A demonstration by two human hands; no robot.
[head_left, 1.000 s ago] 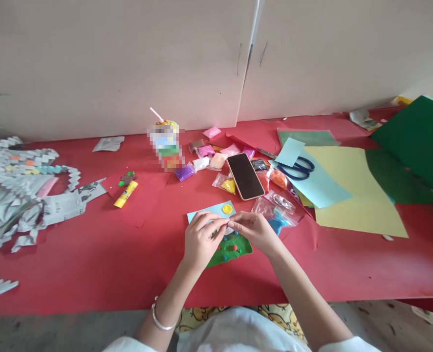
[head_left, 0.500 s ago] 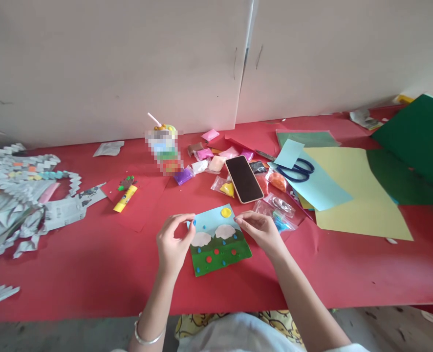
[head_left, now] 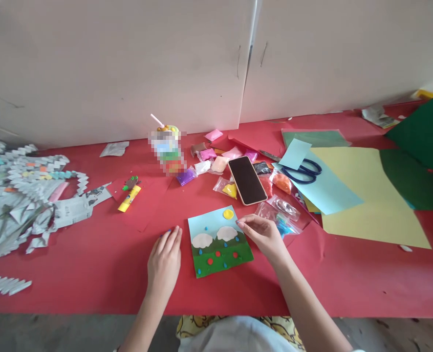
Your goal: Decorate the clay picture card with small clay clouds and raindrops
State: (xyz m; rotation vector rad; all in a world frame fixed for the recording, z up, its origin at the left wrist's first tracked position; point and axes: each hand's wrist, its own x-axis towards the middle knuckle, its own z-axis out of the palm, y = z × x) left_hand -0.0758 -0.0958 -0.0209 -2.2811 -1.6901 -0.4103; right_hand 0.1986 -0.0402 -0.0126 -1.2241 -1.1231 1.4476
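Between your hands, the card (head_left: pixel 216 245) lies flat and looks nearly finished: sun (head_left: pixel 228 214) at one o'clock, clouds (head_left: pixel 202 240), drops (head_left: pixel 199 271) and red dots (head_left: pixel 210 261) on, only the blue sky sparse. At nine, your left hand (head_left: pixel 165 261) rests palm-down, grip untellable; at three, your right hand (head_left: pixel 266 235) pinches together, contents unclear.

Cup (head_left: pixel 167 154), left of upper centre: body blurred into blocks. Paper pile (head_left: pixel 29 200) cut off by left edge, green board (head_left: pixel 427 139) by right. Scissors (head_left: pixel 310 172) partly covered by small blue sheet (head_left: pixel 295 153). Detail at right hand's (head_left: pixel 263 235) fingertips too small to be made out. Left forearm (head_left: pixel 141 313) cropped below.
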